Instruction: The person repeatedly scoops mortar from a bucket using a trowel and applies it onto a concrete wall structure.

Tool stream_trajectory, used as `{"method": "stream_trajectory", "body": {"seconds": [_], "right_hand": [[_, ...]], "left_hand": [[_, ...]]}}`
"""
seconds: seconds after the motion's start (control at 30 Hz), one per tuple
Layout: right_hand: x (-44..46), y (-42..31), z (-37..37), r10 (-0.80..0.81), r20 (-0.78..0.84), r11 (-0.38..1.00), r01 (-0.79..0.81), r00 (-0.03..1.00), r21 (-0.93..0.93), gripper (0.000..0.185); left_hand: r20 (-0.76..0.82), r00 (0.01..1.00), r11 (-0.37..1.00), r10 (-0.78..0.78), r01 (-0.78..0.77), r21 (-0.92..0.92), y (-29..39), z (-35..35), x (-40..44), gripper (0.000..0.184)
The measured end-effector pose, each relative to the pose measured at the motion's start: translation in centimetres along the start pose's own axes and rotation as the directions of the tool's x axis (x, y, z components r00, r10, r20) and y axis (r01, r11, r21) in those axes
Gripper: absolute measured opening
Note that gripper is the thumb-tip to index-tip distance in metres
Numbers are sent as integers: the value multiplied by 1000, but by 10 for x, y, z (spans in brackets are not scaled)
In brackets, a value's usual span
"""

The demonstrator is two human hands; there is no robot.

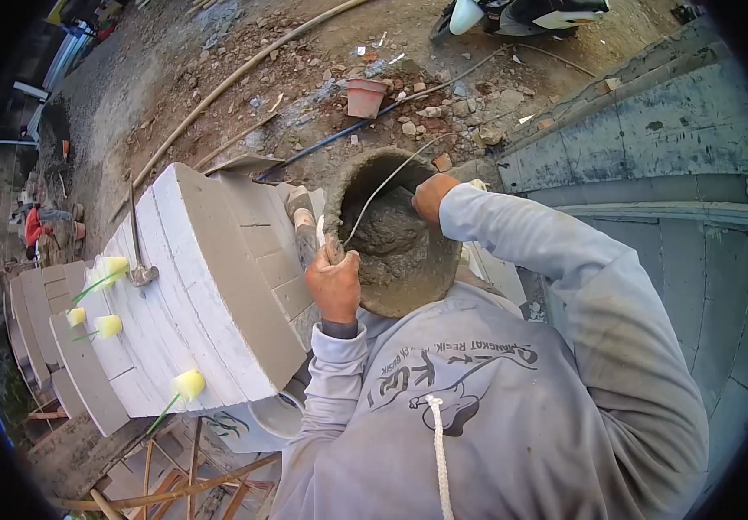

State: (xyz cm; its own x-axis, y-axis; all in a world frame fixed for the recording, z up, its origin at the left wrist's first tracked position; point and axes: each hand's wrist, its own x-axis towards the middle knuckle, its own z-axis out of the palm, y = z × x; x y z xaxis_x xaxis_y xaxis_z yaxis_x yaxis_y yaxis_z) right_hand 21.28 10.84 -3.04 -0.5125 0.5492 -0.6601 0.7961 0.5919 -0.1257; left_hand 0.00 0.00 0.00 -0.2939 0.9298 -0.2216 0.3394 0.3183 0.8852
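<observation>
Across the chest, head view: the grey sweatshirt [530, 442] carries dark print, upside down to the lens; "ANGKAT RESIK" and "BUSIK" can be read, the larger lettering cannot.
Near-left lettering: a white container [228, 431] below the blocks shows dark green marks, too distorted to read.
Bucket: the mortar-caked bucket [410, 299] stands tilted against the person's front, in the middle, its mouth showing wet grey mortar [387, 227].
Wire handle: the wire handle [388, 179] arcs across that mouth, partly in the way.
Left hand: the left hand [334, 288] is curled at the left rim, by the handle's end; what it grips I cannot tell.
Right hand: the right hand [433, 198] is closed over the right rim.
Left side: a stack of pale blocks [185, 303] crowds close, with a hammer [141, 275] and yellow foam pieces [188, 384] on it.
Right side: a grey block wall [673, 269] closes off the space.
Far ground: a reddish pot [365, 98] sits among rubble, near a long pole [263, 62]; a motorbike [540, 16] stands beyond.
Far left: another person [38, 227], in red.
</observation>
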Motion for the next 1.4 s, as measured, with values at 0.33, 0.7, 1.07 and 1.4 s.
{"method": "stream_trajectory", "body": {"seconds": [0.33, 0.7, 1.07, 1.4], "right_hand": [[-11, -45, 17, -64, -43, 957, 74, 997, 282, 25], [-41, -23, -23, -79, -271, 897, 187, 959, 401, 22], [-141, 49, -12, 139, -424, 903, 61, 895, 426, 36], [-406, 161, -73, 591, -512, 699, -78, 623, 711, 33]], "left_hand": [[-156, 987, 990, 50, -69, -122, -5, -19, 18, 35], [-140, 986, 875, -88, 10, -485, -12, -37, 18, 24], [35, 995, 743, -92, 92, -662, 30, 9, 41, 21], [165, 969, 777, -183, 245, -579, 10, 85, 50, 7]]}}
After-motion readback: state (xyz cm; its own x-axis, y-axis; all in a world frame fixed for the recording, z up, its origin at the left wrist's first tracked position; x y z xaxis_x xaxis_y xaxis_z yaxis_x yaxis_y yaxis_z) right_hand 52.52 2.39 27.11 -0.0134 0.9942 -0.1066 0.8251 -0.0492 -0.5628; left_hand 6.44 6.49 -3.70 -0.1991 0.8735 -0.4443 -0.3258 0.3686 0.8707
